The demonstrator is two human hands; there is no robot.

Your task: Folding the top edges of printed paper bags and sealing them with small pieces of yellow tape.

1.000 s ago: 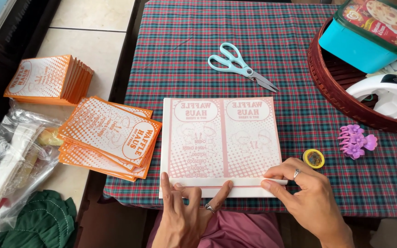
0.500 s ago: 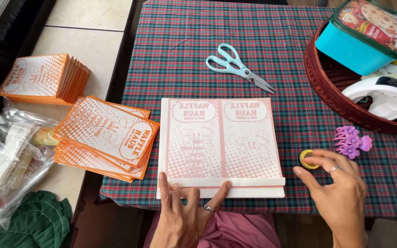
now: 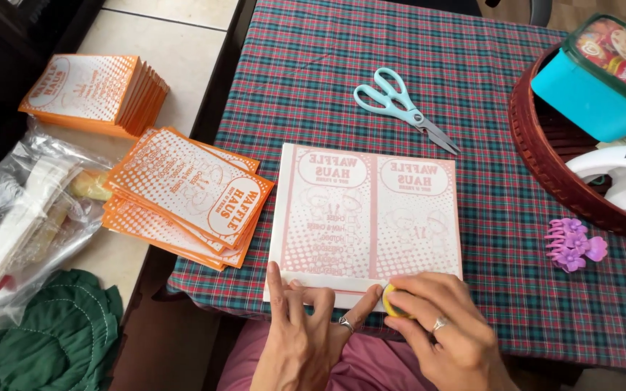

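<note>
Head view: right hand (image 3: 440, 326) pinches round yellow tape roll (image 3: 394, 303)

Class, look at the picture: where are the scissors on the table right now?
In the head view, the scissors lie on the checked tablecloth, up the middle, just beyond the top right corner of the flat paper sheet, left of the brown basket.

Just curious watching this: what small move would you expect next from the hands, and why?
Probably drawing the yellow tape roll along the sheet's folded near edge. The right hand holds the roll at that fold, and the left hand presses the sheet flat beside it.
</note>
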